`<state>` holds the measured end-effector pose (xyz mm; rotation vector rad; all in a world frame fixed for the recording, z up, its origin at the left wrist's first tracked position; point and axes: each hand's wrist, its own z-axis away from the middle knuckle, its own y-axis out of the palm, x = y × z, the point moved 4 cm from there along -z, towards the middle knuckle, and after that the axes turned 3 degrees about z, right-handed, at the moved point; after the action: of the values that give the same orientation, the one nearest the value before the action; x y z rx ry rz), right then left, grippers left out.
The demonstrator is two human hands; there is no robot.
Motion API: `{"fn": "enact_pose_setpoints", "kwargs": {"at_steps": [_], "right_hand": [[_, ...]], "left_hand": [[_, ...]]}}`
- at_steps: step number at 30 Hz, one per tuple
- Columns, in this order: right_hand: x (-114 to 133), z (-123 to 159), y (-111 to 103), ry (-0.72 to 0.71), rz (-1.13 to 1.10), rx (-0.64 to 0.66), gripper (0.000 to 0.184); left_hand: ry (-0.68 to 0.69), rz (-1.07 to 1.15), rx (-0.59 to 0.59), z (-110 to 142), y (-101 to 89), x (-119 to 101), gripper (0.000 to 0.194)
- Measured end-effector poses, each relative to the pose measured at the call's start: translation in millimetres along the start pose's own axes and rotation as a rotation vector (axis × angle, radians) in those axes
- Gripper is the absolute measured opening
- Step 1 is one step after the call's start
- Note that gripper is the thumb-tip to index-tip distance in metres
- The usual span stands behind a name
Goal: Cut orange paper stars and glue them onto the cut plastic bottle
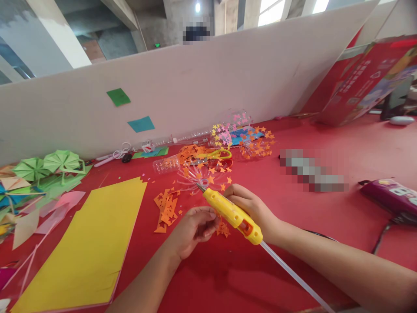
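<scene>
My right hand (256,208) is wrapped round a yellow hot glue gun (224,206), its metal nozzle pointing up and left. A long translucent glue stick (289,269) sticks out of the gun's back end. Just left of the gun, the fingers of my left hand (197,228) are pinched together; whatever they hold is too small or hidden to make out. Beyond the nozzle lies a clear plastic bottle cut into splayed strips (204,181), with orange stars on some strips. Small orange paper stars (223,229) lie under the gun, and orange paper scraps (167,206) lie left of it.
Yellow paper sheets (87,243) and green folded paper shapes (63,161) cover the left side. Scissors with yellow handles (220,154) and star-covered cut bottles (257,143) lie at the back. A white partition (182,87), a red box (361,82) and a purple package (391,198) bound the table.
</scene>
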<state>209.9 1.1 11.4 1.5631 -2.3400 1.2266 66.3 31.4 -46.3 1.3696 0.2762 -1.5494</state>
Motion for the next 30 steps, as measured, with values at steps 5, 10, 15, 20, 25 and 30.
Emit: {"fn": "enact_pose_setpoints", "kwargs": {"at_steps": [5,10,15,20,25,30], "right_hand": [[-8,2,0,0.041,-0.036,0.019,0.018],[-13,3,0,0.076,-0.056,0.011,0.015],[-14,4,5,0.067,-0.070,0.046,0.015],[-20,4,0,0.083,-0.040,-0.029,0.013],[-26,-1,-17,0.221,0.021,-0.162,0.015],[-29,-2,-12,0.251,-0.006,-0.102,0.017]], "left_hand": [[0.017,0.003,-0.024,-1,0.2,-4,0.018],[-0.020,0.048,0.018,0,1.8,-4,0.018],[-0.043,0.082,0.057,-2,2.8,2,0.017],[0.148,-0.287,-0.107,1,-2.5,-11,0.023],[0.654,-0.857,-0.447,11,-10.2,-43,0.014],[0.434,-0.747,-0.351,-3,-9.8,-36,0.031]]}}
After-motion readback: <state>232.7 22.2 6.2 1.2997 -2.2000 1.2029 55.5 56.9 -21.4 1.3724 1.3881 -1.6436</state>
